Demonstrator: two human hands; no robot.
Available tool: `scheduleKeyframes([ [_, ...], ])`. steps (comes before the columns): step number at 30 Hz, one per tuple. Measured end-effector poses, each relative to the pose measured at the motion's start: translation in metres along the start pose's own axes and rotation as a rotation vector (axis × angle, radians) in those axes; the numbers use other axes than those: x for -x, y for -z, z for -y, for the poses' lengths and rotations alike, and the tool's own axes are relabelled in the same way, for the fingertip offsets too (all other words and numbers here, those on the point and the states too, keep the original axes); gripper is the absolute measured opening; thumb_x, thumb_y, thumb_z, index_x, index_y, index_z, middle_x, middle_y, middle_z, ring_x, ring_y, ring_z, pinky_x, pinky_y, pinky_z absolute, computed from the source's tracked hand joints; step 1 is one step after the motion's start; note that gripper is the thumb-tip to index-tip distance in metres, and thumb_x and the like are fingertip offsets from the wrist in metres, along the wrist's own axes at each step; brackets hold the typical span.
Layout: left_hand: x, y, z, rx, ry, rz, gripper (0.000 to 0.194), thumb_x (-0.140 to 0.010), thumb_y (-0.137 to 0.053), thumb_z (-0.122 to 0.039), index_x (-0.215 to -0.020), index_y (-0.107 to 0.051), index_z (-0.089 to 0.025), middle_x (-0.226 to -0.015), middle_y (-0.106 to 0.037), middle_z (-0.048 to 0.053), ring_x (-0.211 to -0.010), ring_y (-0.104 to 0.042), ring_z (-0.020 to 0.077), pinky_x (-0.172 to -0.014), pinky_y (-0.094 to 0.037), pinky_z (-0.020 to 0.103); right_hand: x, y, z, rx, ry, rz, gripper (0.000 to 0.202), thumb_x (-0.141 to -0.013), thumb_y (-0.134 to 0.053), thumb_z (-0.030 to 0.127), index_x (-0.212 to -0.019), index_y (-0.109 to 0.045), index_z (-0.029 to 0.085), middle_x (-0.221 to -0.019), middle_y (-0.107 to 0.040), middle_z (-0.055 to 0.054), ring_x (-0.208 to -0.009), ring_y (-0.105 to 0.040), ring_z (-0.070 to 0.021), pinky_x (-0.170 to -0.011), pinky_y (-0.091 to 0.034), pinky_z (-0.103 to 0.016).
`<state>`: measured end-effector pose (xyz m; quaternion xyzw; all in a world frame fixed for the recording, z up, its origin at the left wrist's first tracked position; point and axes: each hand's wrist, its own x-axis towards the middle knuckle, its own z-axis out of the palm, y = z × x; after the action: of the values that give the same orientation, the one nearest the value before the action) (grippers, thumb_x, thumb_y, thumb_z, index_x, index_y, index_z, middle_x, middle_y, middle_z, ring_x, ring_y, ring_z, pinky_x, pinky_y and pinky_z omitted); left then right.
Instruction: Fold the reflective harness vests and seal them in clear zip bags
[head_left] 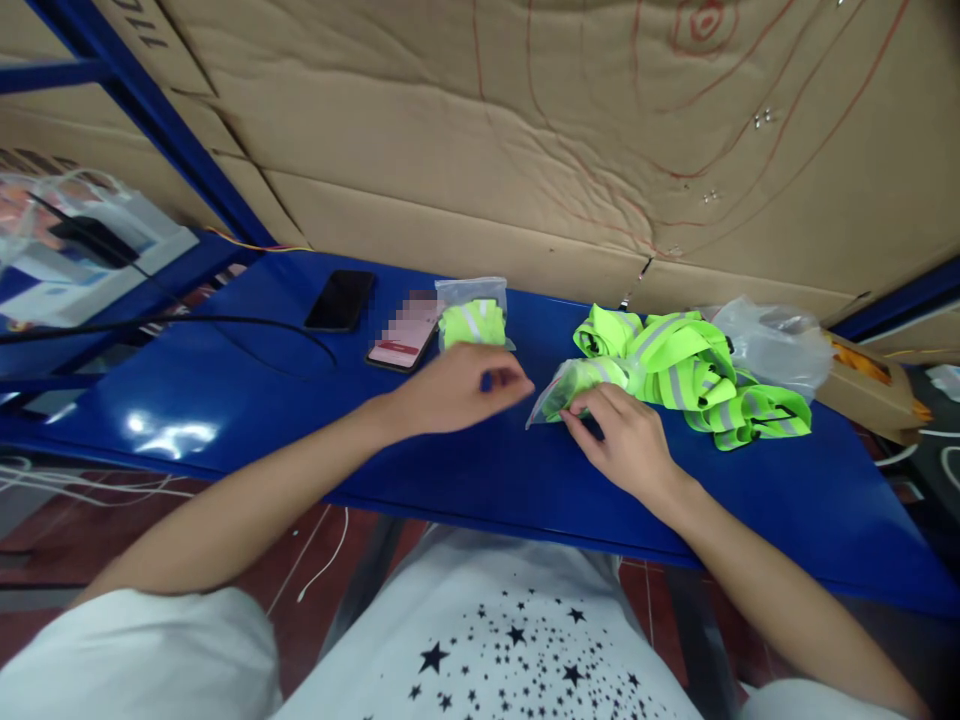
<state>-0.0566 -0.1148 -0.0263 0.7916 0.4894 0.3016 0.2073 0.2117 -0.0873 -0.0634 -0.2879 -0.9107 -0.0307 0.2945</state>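
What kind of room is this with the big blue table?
Probably a workshop or packing area: there's a blue metal bench, a cardboard sheet behind it, and bright green reflective straps heaped beside a small plastic bag at the right hand.

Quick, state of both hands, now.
Left hand: empty as far as visible, fingers curled; fingertip contact unclear.
Right hand: closed, pinching the clear bag with neon strap inside.

A dark phone (340, 300) lies on the blue tabletop (247, 380) beside a lit one (403, 335) (its screen partly pixelated); behind them stands a cardboard panel (420, 150) marked with curved red lines.
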Motion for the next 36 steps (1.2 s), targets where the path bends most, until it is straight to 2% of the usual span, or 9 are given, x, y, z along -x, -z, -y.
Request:
scheduleKeyframes([
  [3,-0.007,-0.030,-0.014,0.242,0.021,0.103,0.019,-0.093,-0.070,-0.037,-0.096,-0.075,-0.018,-0.085,-0.076,0.001,-0.073,-0.067,0.0125,-0.070,-0.050,0.024,0.001,0.001,-0.001,-0.014,-0.007,-0.005,0.012,-0.102,-0.061,0.025,-0.091,-0.063,0.020,-0.089,-0.069,-0.002,-0.080,-0.067,-0.0171,-0.070,-0.050,-0.031],
  [6,-0.009,-0.046,-0.006,0.401,0.105,-0.116,0.020,-0.092,-0.072,-0.036,-0.097,-0.069,-0.017,-0.084,-0.072,0.001,-0.075,-0.067,0.0131,-0.069,-0.052,0.024,0.001,0.002,-0.001,-0.039,-0.014,-0.006,0.012,-0.103,-0.061,0.026,-0.093,-0.064,0.020,-0.090,-0.069,-0.002,-0.080,-0.068,-0.0168,-0.071,-0.050,-0.031],
  [8,-0.008,-0.048,0.002,0.466,0.100,-0.164,0.025,-0.089,-0.076,-0.037,-0.101,-0.068,-0.017,-0.091,-0.073,0.003,-0.081,-0.069,0.0146,-0.073,-0.055,0.025,0.002,0.003,-0.001,-0.056,-0.019,-0.001,0.012,-0.103,-0.061,0.027,-0.094,-0.065,0.020,-0.091,-0.070,-0.002,-0.082,-0.069,-0.0169,-0.073,-0.050,-0.030],
  [12,-0.002,-0.049,0.007,0.467,0.019,-0.077,0.018,-0.094,-0.071,-0.032,-0.103,-0.074,-0.017,-0.098,-0.077,0.005,-0.085,-0.071,0.0142,-0.082,-0.057,0.027,0.002,0.004,-0.001,-0.059,-0.014,-0.016,0.014,-0.103,-0.062,0.028,-0.091,-0.065,0.020,-0.088,-0.070,-0.002,-0.080,-0.068,-0.0176,-0.071,-0.050,-0.031],
  [18,0.003,-0.063,-0.004,0.811,0.141,0.021,0.016,-0.085,-0.083,-0.030,-0.088,-0.076,-0.015,-0.084,-0.077,0.003,-0.077,-0.070,0.0121,-0.075,-0.054,0.023,0.001,0.007,0.002,-0.153,0.042,-0.073,0.028,-0.091,-0.080,0.041,-0.092,-0.063,0.018,-0.086,-0.069,-0.003,-0.076,-0.065,-0.0173,-0.071,-0.051,-0.031],
  [23,0.001,-0.065,-0.005,1.039,0.215,0.059,0.021,-0.084,-0.084,-0.034,-0.087,-0.076,-0.015,-0.083,-0.076,0.003,-0.076,-0.069,0.0112,-0.075,-0.055,0.023,0.002,0.010,0.009,-0.308,-0.003,-0.029,0.009,-0.097,-0.073,0.024,-0.096,-0.066,0.018,-0.079,-0.064,0.000,-0.066,-0.059,-0.0110,-0.062,-0.047,-0.025],
  [27,0.001,-0.060,-0.006,0.888,0.108,0.003,0.020,-0.091,-0.077,-0.034,-0.092,-0.073,-0.015,-0.084,-0.073,0.003,-0.076,-0.067,0.0105,-0.075,-0.055,0.023,0.001,0.009,0.010,-0.457,-0.096,-0.033,0.012,-0.096,-0.073,0.018,-0.087,-0.065,0.019,-0.074,-0.066,0.003,-0.062,-0.060,-0.0081,-0.060,-0.048,-0.022],
  [32,0.007,-0.061,-0.010,0.518,-0.044,-0.128,0.020,-0.089,-0.081,-0.032,-0.091,-0.070,-0.016,-0.086,-0.072,0.002,-0.075,-0.068,0.0110,-0.073,-0.055,0.023,0.002,0.004,0.010,-0.442,-0.078,-0.015,0.003,-0.096,-0.072,0.016,-0.096,-0.072,0.019,-0.087,-0.078,0.000,-0.074,-0.074,-0.0123,-0.067,-0.055,-0.023],
  [36,0.008,-0.064,-0.010,0.410,-0.105,-0.188,0.012,-0.096,-0.072,-0.028,-0.096,-0.071,-0.016,-0.089,-0.073,0.003,-0.079,-0.070,0.0113,-0.076,-0.057,0.023,0.003,0.002,0.008,-0.416,-0.058,-0.018,0.005,-0.096,-0.071,0.016,-0.100,-0.074,0.018,-0.090,-0.080,-0.001,-0.077,-0.078,-0.0143,-0.071,-0.058,-0.024],
])
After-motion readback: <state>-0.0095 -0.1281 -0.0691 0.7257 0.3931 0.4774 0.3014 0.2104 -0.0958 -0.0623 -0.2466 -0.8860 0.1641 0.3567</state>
